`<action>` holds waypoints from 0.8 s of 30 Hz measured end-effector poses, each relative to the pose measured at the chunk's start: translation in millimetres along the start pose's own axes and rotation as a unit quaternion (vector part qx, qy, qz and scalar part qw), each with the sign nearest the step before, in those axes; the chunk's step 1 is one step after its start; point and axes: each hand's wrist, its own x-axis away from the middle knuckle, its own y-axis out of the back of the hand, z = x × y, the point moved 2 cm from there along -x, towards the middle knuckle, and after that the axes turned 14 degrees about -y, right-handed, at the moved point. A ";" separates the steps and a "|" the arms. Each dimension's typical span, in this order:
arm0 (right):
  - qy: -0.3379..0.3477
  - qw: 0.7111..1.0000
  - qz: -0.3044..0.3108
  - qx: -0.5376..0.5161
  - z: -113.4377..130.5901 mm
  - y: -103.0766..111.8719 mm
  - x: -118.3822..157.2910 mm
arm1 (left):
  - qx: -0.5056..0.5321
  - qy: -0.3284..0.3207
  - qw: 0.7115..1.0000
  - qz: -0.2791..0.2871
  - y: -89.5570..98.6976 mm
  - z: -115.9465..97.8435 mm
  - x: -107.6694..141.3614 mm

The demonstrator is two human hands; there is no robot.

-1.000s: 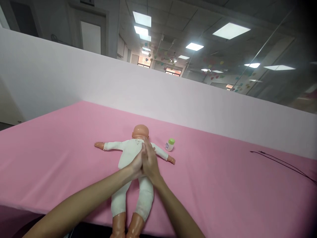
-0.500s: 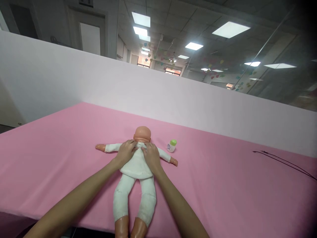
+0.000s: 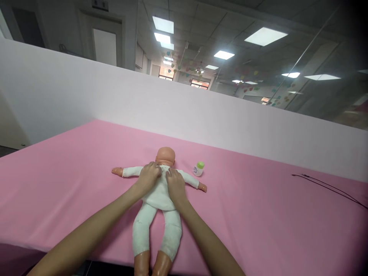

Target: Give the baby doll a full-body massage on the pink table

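A baby doll [image 3: 159, 193] in white cloth lies face down, with the back of its bald head visible, its arms spread and its legs toward me. My left hand [image 3: 149, 177] rests on the left side of its upper back, fingers curled in against the cloth just below the neck. On the other side, my right hand [image 3: 175, 184] presses with bent fingers on the upper back near the shoulder. A narrow strip of white cloth shows between the two hands. The fingertips are partly hidden, so any pinch of cloth is hard to see.
A small white bottle with a green cap [image 3: 198, 168] stands right of the doll's head. The pink cloth [image 3: 253, 207] covers the table. Thin black cords [image 3: 327, 187] lie at the right. A white partition [image 3: 184, 111] runs along the back.
The fingers of both hands have curled in more, and both hands have shifted slightly down the back from the neck. The doll lies in nearly the same place.
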 end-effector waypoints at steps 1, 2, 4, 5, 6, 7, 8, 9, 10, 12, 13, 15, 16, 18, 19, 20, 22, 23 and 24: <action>0.016 1.000 0.004 -0.011 1.0 2.2 5.3 | 0.017 -0.004 1.000 -0.008 2.6 -3.8 4.8; 0.026 0.999 0.017 -0.026 2.0 3.6 9.1 | 0.038 -0.002 0.999 -0.009 3.6 -6.9 8.5; 0.026 0.997 0.056 -0.045 4.3 3.9 11.2 | 0.073 0.012 0.997 0.010 1.4 -11.0 10.9; 0.017 0.996 0.072 -0.040 5.9 3.2 9.7 | 0.079 0.021 0.996 0.024 -1.1 -12.0 9.5; 0.005 0.996 0.085 -0.027 7.8 2.0 6.9 | 0.078 0.028 0.996 0.035 -3.9 -12.5 6.7; -0.009 0.995 0.094 -0.011 9.8 0.7 3.5 | 0.072 0.034 0.996 0.044 -6.6 -12.6 2.8; -0.021 0.995 0.099 0.002 11.7 -0.2 0.3 | 0.063 0.038 0.996 0.051 -8.9 -12.7 -1.5; -0.030 0.994 0.102 0.010 13.2 -0.4 -2.3 | 0.056 0.039 0.996 0.056 -10.5 -12.8 -5.6; -0.035 0.994 0.104 0.014 14.1 0.5 -3.7 | 0.050 0.038 0.996 0.061 -11.3 -12.9 -8.8; -0.030 0.994 0.106 0.016 13.1 6.3 -1.7 | 0.041 0.034 0.996 0.069 -9.6 -13.5 -10.4; -0.018 0.994 0.110 0.013 11.6 11.2 1.7 | 0.040 0.030 0.996 0.071 -7.2 -13.9 -8.1; 0.017 0.992 0.121 0.007 7.6 23.1 12.4 | 0.043 0.024 0.996 0.073 -0.7 -15.5 2.2; 0.031 0.992 0.125 0.004 5.9 29.3 18.5 | 0.043 0.019 0.996 0.072 2.9 -17.0 9.2; 0.042 0.990 0.131 0.002 4.7 38.7 29.5 | 0.027 0.014 0.996 0.079 8.6 -21.1 23.0; 0.039 0.990 0.137 0.004 5.7 40.9 33.5 | 0.014 0.014 0.996 0.087 10.2 -23.6 28.1; 0.031 0.989 0.144 0.009 7.9 41.1 35.9 | 0.001 0.018 0.995 0.098 10.8 -26.1 31.3; 0.014 0.987 0.159 0.024 15.2 36.6 36.7 | -0.018 0.034 0.992 0.121 9.6 -30.2 31.1; 0.002 0.986 0.162 0.033 19.2 32.8 35.2 | -0.022 0.044 0.990 0.131 8.2 -31.7 28.0; -0.010 0.986 0.162 0.039 22.8 29.0 33.0 | -0.025 0.052 0.989 0.137 6.8 -33.1 23.7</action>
